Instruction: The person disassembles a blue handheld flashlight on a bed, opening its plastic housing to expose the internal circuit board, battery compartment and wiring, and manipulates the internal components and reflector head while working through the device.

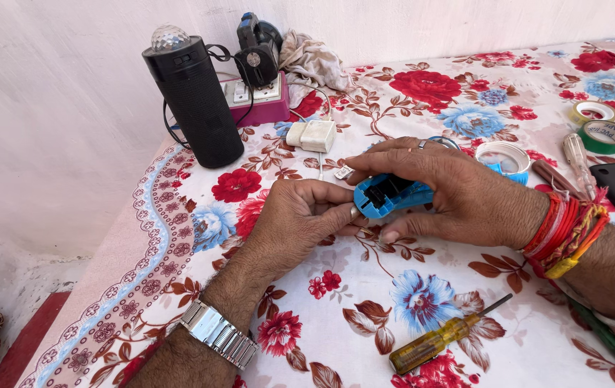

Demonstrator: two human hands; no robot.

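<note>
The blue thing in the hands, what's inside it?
The blue case shows a dark slot holding a black part. The right hand covers its far end and the left hand touches its near end, so the rest inside is hidden.
</note>
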